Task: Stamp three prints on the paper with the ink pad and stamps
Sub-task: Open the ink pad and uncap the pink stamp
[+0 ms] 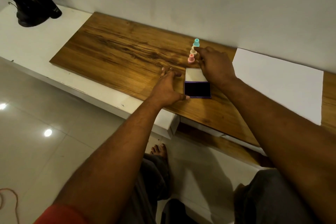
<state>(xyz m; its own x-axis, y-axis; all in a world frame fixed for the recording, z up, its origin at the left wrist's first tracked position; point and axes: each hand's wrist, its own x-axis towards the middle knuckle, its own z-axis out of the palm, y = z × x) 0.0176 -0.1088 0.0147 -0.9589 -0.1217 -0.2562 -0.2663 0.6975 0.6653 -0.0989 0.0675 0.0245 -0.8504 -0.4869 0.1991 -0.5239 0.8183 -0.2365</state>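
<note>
Reaching over the open ink pad (197, 90), the right hand (215, 65) had loose fingers (197, 49) touching the cream stamp (193, 51), not yet closed on it. The left hand (168, 89) lay spread, empty, thumb against the pad. Picking seemed underway; inking next, with the paper (278, 81) unmarked at right on the worktop (118, 56).
</note>
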